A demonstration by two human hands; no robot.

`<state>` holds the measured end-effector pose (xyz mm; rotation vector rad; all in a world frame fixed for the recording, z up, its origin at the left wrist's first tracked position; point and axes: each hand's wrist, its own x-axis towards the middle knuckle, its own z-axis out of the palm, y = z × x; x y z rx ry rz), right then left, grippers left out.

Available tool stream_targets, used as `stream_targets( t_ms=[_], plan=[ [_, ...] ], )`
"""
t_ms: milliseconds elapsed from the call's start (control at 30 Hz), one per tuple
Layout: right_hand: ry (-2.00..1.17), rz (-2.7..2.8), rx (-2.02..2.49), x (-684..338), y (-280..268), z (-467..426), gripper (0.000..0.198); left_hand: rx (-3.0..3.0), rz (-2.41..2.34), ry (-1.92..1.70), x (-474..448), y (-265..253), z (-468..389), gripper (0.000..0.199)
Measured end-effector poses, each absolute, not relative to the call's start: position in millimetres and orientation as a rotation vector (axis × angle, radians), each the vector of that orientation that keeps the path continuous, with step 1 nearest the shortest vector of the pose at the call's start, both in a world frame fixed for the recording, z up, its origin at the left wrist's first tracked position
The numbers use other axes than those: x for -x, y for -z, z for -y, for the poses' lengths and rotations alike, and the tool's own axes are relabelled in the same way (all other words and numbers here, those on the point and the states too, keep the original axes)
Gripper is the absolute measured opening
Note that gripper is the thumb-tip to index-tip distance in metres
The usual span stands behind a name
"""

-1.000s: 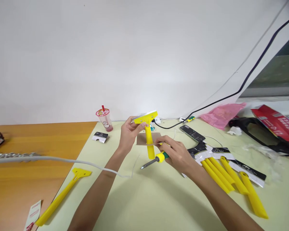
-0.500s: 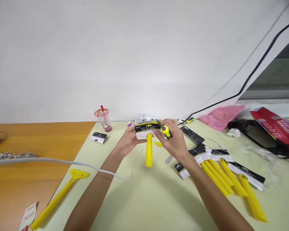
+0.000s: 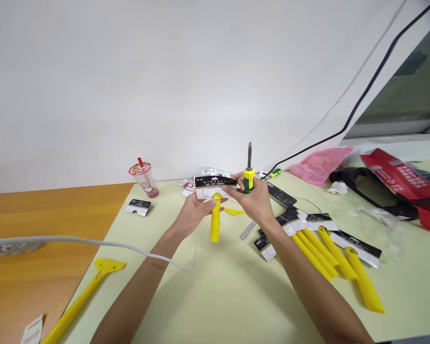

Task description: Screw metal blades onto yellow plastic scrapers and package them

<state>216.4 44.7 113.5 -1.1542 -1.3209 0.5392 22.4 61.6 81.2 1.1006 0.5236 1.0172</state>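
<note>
A plain white wall [image 3: 165,81] spans the background, palest near its centre under soft, diffuse light. Before it lie a wood-grained surface [image 3: 57,210], left, and a pale green tabletop [image 3: 215,301], meeting along an oblique edge. Upper right: a dark window [image 3: 412,86], grey-framed.

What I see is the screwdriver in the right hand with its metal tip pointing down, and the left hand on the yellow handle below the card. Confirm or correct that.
Not quite: the screwdriver in the right hand has its metal tip pointing up, not down, as the head view shows. The left hand is indeed on the yellow handle.
</note>
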Motion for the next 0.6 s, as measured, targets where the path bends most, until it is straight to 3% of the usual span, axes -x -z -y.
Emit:
stream_targets(
  t_ms=[133, 300, 467, 600],
  plan=[
    [-0.537, 1.377, 1.162, -222.7, -113.2, -44.2, 0.043, -1.107, -0.578, -1.040, -36.3, -69.5, -55.9, 0.053],
    [-0.470, 1.761, 0.959, -232.5, -117.1, -37.5, 0.019, -1.101, -0.602, -1.271, -36.5, -74.7, -61.3, 0.047],
    [-0.429, 1.862, 0.858, -243.9, -124.7, -30.1, 0.046, -1.219, -0.604, -1.373, -24.6, -81.9, -68.2, 0.043],
    [-0.428, 1.906, 1.068, -253.5, -138.2, -21.5, 0.063, -1.335, -0.656, -1.414, -16.4, -80.5, -72.8, 0.038]
  ],
)
